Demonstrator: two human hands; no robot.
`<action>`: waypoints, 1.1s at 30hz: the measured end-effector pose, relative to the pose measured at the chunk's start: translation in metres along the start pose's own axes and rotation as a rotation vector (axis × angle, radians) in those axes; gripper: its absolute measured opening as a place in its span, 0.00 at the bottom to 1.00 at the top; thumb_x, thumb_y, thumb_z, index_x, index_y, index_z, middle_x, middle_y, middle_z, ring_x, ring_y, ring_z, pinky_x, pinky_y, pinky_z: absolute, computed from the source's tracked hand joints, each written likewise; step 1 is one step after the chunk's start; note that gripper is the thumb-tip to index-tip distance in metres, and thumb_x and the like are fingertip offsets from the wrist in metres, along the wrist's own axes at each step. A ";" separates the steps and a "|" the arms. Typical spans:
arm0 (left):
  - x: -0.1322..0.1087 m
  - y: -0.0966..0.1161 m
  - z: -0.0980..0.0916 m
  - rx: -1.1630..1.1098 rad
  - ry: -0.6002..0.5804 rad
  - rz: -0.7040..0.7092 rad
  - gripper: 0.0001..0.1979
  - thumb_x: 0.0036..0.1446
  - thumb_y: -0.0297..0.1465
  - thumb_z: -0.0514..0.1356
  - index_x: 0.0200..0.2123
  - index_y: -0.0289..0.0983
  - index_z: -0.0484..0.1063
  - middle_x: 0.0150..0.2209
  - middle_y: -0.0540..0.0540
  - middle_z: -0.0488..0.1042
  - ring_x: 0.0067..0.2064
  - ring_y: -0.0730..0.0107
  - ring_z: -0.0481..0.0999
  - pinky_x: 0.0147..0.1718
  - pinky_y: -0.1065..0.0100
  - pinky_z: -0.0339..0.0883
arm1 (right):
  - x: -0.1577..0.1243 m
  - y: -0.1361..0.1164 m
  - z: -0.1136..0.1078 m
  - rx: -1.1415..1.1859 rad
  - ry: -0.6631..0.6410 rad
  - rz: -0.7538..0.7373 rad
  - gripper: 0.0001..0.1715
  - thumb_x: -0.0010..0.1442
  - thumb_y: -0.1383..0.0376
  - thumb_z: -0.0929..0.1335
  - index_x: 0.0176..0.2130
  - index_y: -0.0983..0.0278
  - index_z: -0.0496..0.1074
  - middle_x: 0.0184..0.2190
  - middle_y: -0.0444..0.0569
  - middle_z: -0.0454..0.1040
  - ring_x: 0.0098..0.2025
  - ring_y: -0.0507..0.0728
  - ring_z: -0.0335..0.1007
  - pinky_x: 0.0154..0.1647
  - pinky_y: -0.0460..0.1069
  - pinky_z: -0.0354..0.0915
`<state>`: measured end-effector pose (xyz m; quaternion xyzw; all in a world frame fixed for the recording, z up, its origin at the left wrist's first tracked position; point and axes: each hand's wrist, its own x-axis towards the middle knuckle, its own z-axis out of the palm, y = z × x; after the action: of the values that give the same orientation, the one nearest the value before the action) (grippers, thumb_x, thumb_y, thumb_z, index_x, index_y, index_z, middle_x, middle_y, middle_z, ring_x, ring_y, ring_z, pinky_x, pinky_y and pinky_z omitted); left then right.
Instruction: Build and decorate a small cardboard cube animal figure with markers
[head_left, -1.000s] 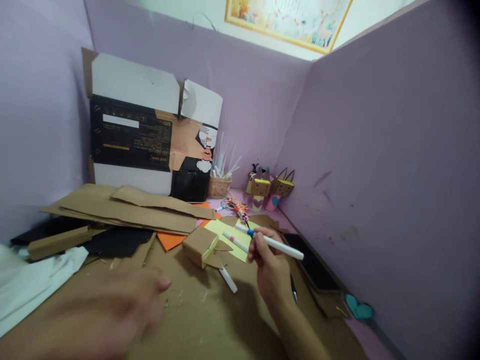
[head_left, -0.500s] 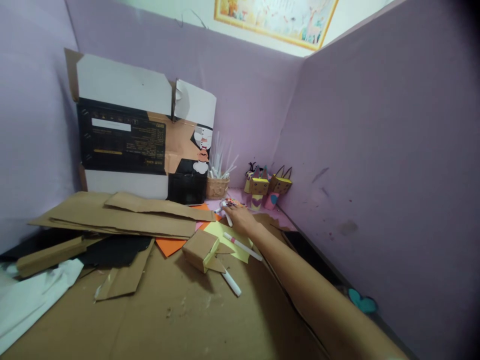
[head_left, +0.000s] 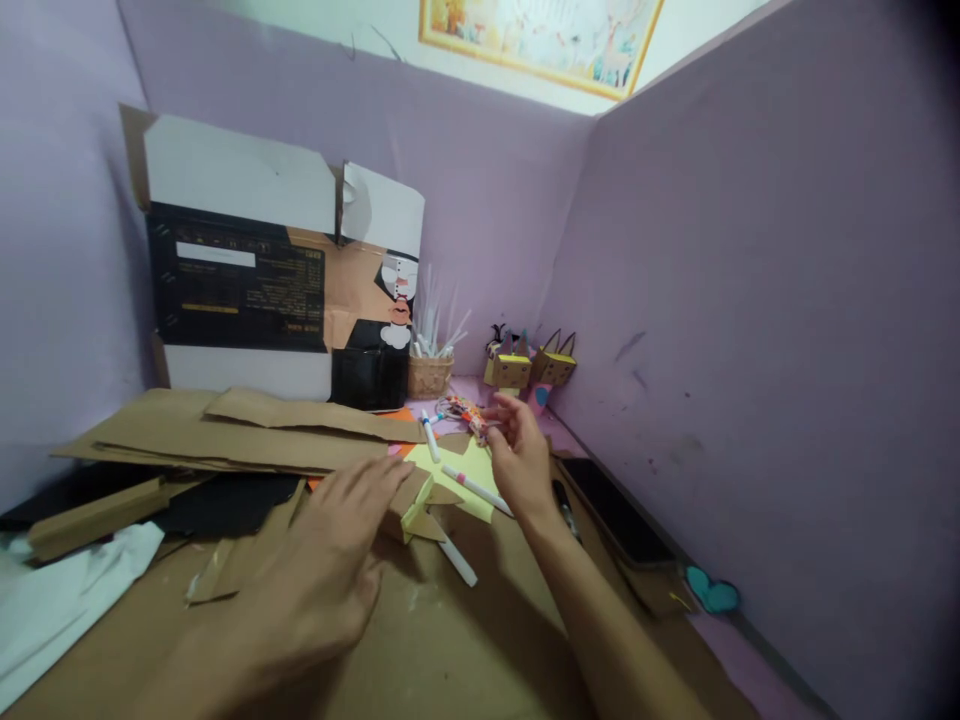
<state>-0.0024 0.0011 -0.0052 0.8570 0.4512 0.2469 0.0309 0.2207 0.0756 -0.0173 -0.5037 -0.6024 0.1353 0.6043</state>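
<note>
My left hand (head_left: 330, 550), slightly blurred, reaches over the left side of a small cardboard box (head_left: 409, 500) with pointed ears and yellow paper on its edge. Its fingers are stretched and the thumb stands apart; whether they touch the box is unclear. To the right, my right hand (head_left: 521, 460) hovers with fingers loosely bent and thumb apart, and I see nothing held. By its fingertips lies a colourful patterned bundle (head_left: 469, 415). A blue-tipped white marker (head_left: 430, 437) and a pink-banded marker (head_left: 476, 487) lie on yellow paper (head_left: 480, 508). Another white marker (head_left: 457, 562) sticks out beside the box.
Cardboard strips (head_left: 247, 435) pile up at the left, beside white cloth-like material (head_left: 82, 590). A flattened printed carton (head_left: 247, 280) leans on the back wall near a basket (head_left: 430, 377) of white sticks. Finished-looking cardboard figures (head_left: 511, 370) stand in the corner. A black phone-like slab (head_left: 619, 512) lies right.
My left hand has come into view over the eared box. My right hand has drawn back towards me and right, away from the blue-tipped marker, which now lies further left.
</note>
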 end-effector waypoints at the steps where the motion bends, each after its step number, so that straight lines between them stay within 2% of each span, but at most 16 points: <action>1: 0.007 -0.004 0.009 0.024 -0.039 -0.010 0.36 0.48 0.29 0.62 0.61 0.40 0.56 0.62 0.40 0.60 0.61 0.49 0.58 0.58 0.47 0.54 | -0.005 -0.002 -0.001 0.112 0.056 0.030 0.20 0.57 0.71 0.60 0.50 0.65 0.62 0.39 0.53 0.73 0.38 0.56 0.72 0.40 0.52 0.68; 2: 0.011 -0.007 0.018 0.058 -0.082 -0.038 0.39 0.45 0.28 0.62 0.62 0.39 0.53 0.63 0.39 0.58 0.63 0.47 0.55 0.59 0.46 0.52 | -0.010 -0.004 -0.002 0.210 0.106 0.058 0.18 0.56 0.71 0.62 0.48 0.65 0.63 0.37 0.51 0.72 0.37 0.55 0.71 0.39 0.52 0.68; 4: 0.016 -0.014 0.036 0.057 -0.095 -0.116 0.42 0.44 0.32 0.62 0.63 0.35 0.51 0.64 0.37 0.55 0.64 0.46 0.52 0.60 0.47 0.51 | -0.016 -0.006 -0.004 0.323 0.166 0.109 0.17 0.54 0.70 0.63 0.45 0.64 0.65 0.35 0.49 0.72 0.35 0.54 0.70 0.39 0.52 0.67; 7: 0.017 -0.024 0.052 -0.051 -0.031 -0.167 0.38 0.45 0.29 0.60 0.61 0.35 0.53 0.64 0.38 0.56 0.64 0.50 0.54 0.60 0.50 0.52 | -0.018 -0.003 -0.006 0.371 0.175 0.175 0.17 0.52 0.69 0.64 0.44 0.65 0.64 0.34 0.48 0.71 0.35 0.54 0.69 0.38 0.51 0.67; 11: 0.021 -0.034 0.048 -0.145 0.047 -0.256 0.21 0.54 0.27 0.50 0.52 0.32 0.64 0.57 0.36 0.65 0.58 0.57 0.65 0.56 0.57 0.61 | -0.022 0.007 -0.003 0.398 0.083 0.231 0.19 0.52 0.68 0.64 0.45 0.64 0.63 0.34 0.48 0.71 0.36 0.55 0.70 0.38 0.52 0.67; 13: 0.023 -0.038 0.044 -0.154 0.043 -0.263 0.18 0.56 0.28 0.48 0.49 0.32 0.66 0.55 0.37 0.67 0.57 0.61 0.66 0.57 0.60 0.59 | -0.027 0.014 0.004 0.401 -0.014 0.251 0.21 0.51 0.70 0.63 0.46 0.64 0.65 0.34 0.48 0.72 0.35 0.55 0.70 0.39 0.52 0.67; 16: 0.023 -0.039 0.042 -0.171 0.030 -0.266 0.22 0.53 0.26 0.50 0.52 0.33 0.64 0.57 0.38 0.66 0.59 0.61 0.64 0.58 0.61 0.56 | -0.037 0.024 0.017 0.379 -0.138 0.280 0.26 0.47 0.74 0.64 0.47 0.63 0.67 0.35 0.48 0.73 0.35 0.55 0.71 0.41 0.53 0.66; 20: 0.024 -0.034 0.044 -0.196 0.009 -0.351 0.25 0.46 0.32 0.60 0.50 0.36 0.67 0.49 0.39 0.74 0.51 0.51 0.72 0.49 0.56 0.64 | -0.045 0.036 0.031 0.360 -0.211 0.342 0.32 0.46 0.77 0.64 0.51 0.61 0.64 0.39 0.49 0.73 0.38 0.55 0.70 0.44 0.54 0.65; 25: 0.030 -0.023 0.045 -0.261 0.088 -0.520 0.30 0.45 0.36 0.63 0.52 0.35 0.64 0.49 0.34 0.73 0.51 0.42 0.71 0.48 0.50 0.61 | -0.048 0.033 0.045 0.422 -0.345 0.386 0.36 0.44 0.76 0.67 0.53 0.59 0.63 0.44 0.51 0.73 0.42 0.57 0.70 0.45 0.54 0.65; 28: 0.030 -0.021 0.046 -0.382 0.138 -0.589 0.31 0.44 0.37 0.63 0.52 0.34 0.62 0.49 0.34 0.73 0.50 0.45 0.72 0.47 0.53 0.63 | -0.052 0.024 0.052 0.507 -0.423 0.382 0.36 0.44 0.76 0.65 0.53 0.58 0.63 0.43 0.50 0.74 0.42 0.57 0.71 0.46 0.55 0.65; 33: 0.029 -0.033 0.049 -0.723 0.198 -0.591 0.28 0.40 0.41 0.65 0.44 0.35 0.65 0.42 0.39 0.77 0.44 0.52 0.76 0.42 0.59 0.68 | -0.062 0.002 0.050 0.695 -0.513 0.395 0.37 0.44 0.75 0.65 0.53 0.56 0.62 0.45 0.49 0.73 0.39 0.55 0.73 0.42 0.52 0.67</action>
<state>0.0081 0.0513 -0.0458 0.5985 0.5616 0.4493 0.3530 0.1638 0.0509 -0.0668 -0.3269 -0.5441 0.5611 0.5313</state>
